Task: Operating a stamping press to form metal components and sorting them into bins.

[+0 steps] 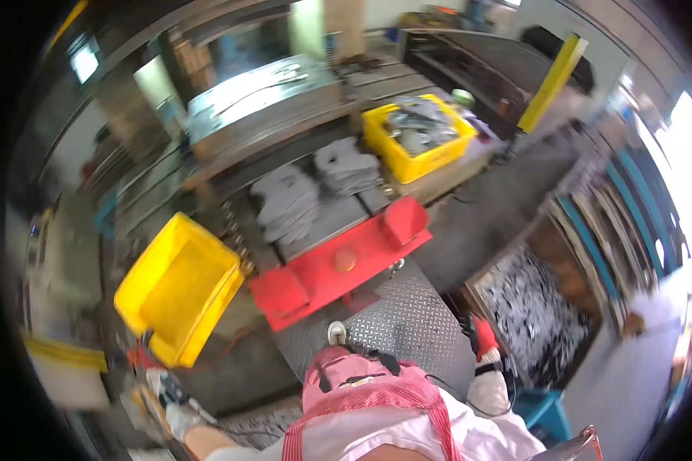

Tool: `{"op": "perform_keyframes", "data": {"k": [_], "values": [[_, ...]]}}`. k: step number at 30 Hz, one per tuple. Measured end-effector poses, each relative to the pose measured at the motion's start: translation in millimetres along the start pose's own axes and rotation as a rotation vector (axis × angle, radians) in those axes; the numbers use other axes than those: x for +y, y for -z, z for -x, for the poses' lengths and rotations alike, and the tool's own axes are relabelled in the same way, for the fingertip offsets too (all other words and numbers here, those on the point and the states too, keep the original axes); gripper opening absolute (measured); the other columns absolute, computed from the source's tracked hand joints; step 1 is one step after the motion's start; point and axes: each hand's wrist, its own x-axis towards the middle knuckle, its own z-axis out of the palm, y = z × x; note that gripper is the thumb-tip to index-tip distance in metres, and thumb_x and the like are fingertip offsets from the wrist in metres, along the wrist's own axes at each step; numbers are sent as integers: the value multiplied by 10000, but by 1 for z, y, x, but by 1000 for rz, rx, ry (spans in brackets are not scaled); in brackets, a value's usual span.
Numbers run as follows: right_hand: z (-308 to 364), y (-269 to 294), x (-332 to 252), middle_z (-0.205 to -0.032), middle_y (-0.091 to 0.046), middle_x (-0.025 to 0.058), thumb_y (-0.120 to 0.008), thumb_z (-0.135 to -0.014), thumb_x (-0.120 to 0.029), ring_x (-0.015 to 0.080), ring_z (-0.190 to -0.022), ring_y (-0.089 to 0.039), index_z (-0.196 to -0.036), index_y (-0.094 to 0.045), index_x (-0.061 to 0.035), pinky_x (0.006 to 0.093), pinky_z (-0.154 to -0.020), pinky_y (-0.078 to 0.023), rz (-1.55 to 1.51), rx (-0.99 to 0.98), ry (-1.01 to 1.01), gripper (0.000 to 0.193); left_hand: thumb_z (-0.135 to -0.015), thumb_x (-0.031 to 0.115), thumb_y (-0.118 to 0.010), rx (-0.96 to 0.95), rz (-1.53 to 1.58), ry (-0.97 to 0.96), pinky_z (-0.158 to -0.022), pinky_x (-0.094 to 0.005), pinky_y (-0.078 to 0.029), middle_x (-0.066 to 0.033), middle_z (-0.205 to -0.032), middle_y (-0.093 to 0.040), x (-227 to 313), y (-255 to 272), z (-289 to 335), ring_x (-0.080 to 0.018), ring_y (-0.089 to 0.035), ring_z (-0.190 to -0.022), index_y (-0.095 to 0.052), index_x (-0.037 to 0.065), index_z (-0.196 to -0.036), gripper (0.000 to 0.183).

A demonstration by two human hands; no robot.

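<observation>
My left hand [140, 356], in a red and dark glove and blurred, is at the near-left corner of a yellow plastic bin [178, 283]. Its fingers look closed over the bin's rim; the bin is tilted and nothing shows inside it. On the right, my right hand [482, 336] hangs low in a red glove with dark fingers, partly blurred. I see nothing held in it, and its fingers look loosely apart. It is beside a large box of metal scrap [534, 311].
A red bracketed bar [338, 270] crosses ahead of me. Behind it, two stacks of grey metal plates [286, 201] lie on the machine bed. Another yellow bin [430, 157] holds metal parts. Under me is a diamond-plate platform [407, 326]; a blue container [542, 411] stands lower right.
</observation>
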Motion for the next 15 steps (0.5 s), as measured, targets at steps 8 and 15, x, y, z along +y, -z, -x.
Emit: {"op": "perform_keyframes", "data": {"k": [8, 15], "values": [[-35, -20, 10, -1030, -615, 105, -458, -883, -333, 187, -922, -579, -1120, -544, -2, 274, -826, -422, 132, 33, -174, 416, -791, 282, -535, -475, 1734, 100, -696, -361, -452, -115, -942, -618, 45, -96, -274, -227, -582, -819, -578, 18, -1043, 368], [-62, -17, -85, -1100, -572, 174, -496, -841, -405, 293, -1055, -527, -1148, -539, -56, 332, -884, -391, 320, 166, -352, 466, -750, 384, -596, -209, 1628, 493, -985, -385, -297, -215, -1277, -416, 37, -70, -299, -342, -390, -1186, -358, -4, -1282, 700]]}}
